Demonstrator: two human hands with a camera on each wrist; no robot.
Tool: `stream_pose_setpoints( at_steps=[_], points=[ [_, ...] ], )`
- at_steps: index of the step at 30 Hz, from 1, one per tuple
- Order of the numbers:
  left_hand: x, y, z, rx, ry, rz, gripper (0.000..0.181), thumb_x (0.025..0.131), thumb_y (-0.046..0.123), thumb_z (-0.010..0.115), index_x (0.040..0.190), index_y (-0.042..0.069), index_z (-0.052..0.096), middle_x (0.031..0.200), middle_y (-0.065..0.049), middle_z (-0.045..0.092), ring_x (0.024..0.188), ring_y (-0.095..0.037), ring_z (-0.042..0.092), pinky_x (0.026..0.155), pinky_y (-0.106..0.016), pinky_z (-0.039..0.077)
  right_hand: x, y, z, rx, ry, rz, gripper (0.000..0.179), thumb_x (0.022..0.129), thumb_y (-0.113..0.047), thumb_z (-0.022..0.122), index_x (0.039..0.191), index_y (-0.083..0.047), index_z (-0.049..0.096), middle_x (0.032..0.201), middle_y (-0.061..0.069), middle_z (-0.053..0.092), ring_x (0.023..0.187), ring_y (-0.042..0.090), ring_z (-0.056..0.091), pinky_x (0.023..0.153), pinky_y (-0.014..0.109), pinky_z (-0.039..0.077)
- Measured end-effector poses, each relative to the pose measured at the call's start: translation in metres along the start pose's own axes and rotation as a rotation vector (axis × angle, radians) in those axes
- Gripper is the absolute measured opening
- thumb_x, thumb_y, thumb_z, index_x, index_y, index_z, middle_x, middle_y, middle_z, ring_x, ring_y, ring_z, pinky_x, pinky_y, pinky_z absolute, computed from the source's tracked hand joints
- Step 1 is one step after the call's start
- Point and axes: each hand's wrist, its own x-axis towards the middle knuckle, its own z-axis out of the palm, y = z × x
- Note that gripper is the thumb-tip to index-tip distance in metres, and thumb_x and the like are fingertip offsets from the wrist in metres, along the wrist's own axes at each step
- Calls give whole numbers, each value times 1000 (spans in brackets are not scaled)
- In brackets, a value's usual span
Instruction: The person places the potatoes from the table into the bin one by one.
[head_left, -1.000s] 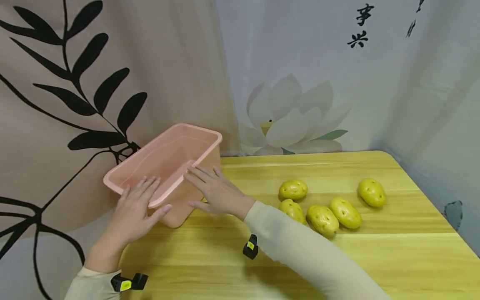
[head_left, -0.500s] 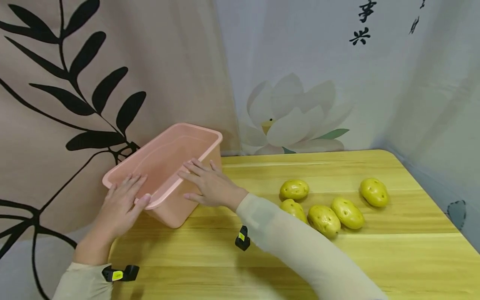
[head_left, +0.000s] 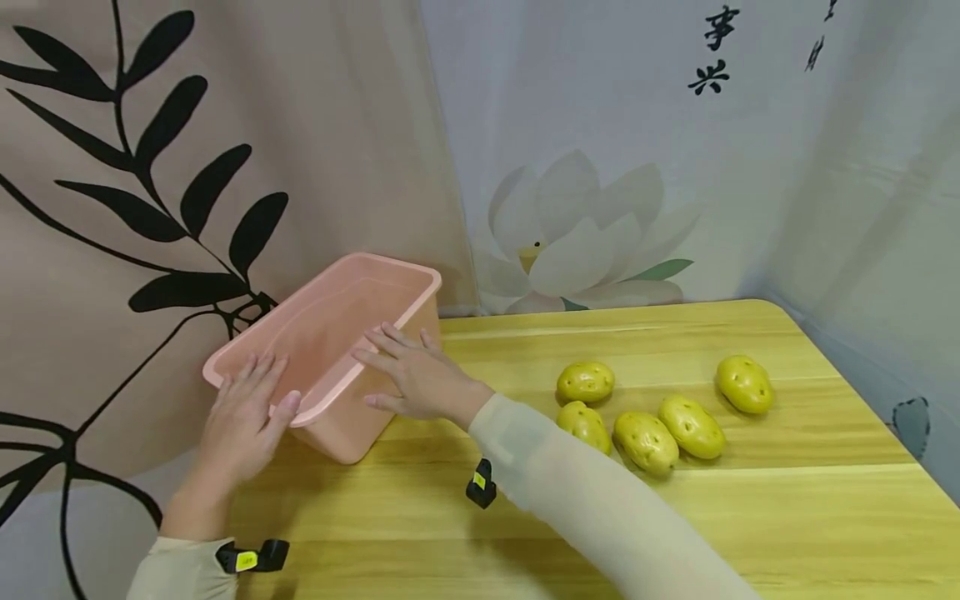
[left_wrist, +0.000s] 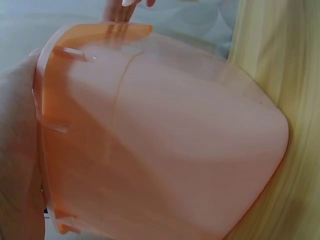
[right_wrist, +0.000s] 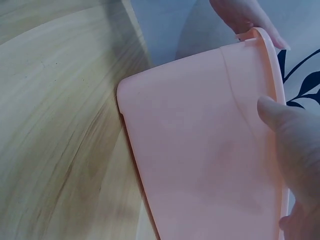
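A pink plastic bin (head_left: 360, 421) stands at the table's back left, its open top facing up. My left hand (head_left: 243, 421) lies over its near-left corner, fingers extended across the rim and the thumb apart. On the long right-hand rim rests my right hand (head_left: 412, 375), with straight fingers over the edge and the thumb low along the outer wall. In the right wrist view the right thumb (right_wrist: 272, 112) overlaps the bin's outside just under the rim. The left wrist view shows the bin's end wall (left_wrist: 165, 125) close up, with the left hand at its rim.
Several yellow-green potatoes (head_left: 647, 442) lie on the wooden table (head_left: 405, 533), right of the bin; one potato (head_left: 744, 384) sits apart farther right. A printed curtain (head_left: 352, 125) hangs close behind the bin and the table's back edge. Black cameras are strapped at both wrists.
Both hands have shifted left along the bin's rim, mostly in the first half second. The bin and potatoes keep their places; the view tilts slightly.
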Motion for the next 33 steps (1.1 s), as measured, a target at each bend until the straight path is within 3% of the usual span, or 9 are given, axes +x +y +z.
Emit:
stream_pose_setpoints(
  at_steps=[10, 18, 24, 33],
  points=[
    [-3, 23, 6, 9, 12, -16, 62, 100, 38, 45, 147, -1, 35, 153, -24, 27, 143, -42, 14, 112, -63, 4, -11, 7, 1, 34, 33, 12, 71, 94, -65, 35, 155, -33, 17, 161, -3, 5, 147, 18, -4, 112, 59, 14],
    [-1, 49, 11, 59, -5, 2, 67, 100, 42, 45, 152, 5, 26, 154, -21, 25, 145, -39, 8, 110, -66, 2, -27, 17, -2, 103, 37, 33, 73, 93, -69, 28, 154, -31, 20, 160, -8, 0, 144, 13, -13, 111, 60, 15],
    [-1, 60, 15, 65, -43, 3, 70, 99, 44, 46, 153, 6, 22, 154, -21, 24, 145, -40, 8, 110, -66, 2, -34, 21, -10, 122, 7, 70, 71, 93, -70, 28, 154, -33, 21, 160, -5, 8, 146, 15, -7, 112, 59, 14],
    [-2, 85, 17, 86, -37, 25, 73, 98, 46, 47, 152, 3, 24, 153, -22, 25, 144, -39, 10, 114, -59, 4, -50, 28, -17, 192, 31, 89, 72, 93, -68, 31, 154, -30, 21, 160, -3, 10, 147, 17, -2, 112, 59, 16]
  ],
)
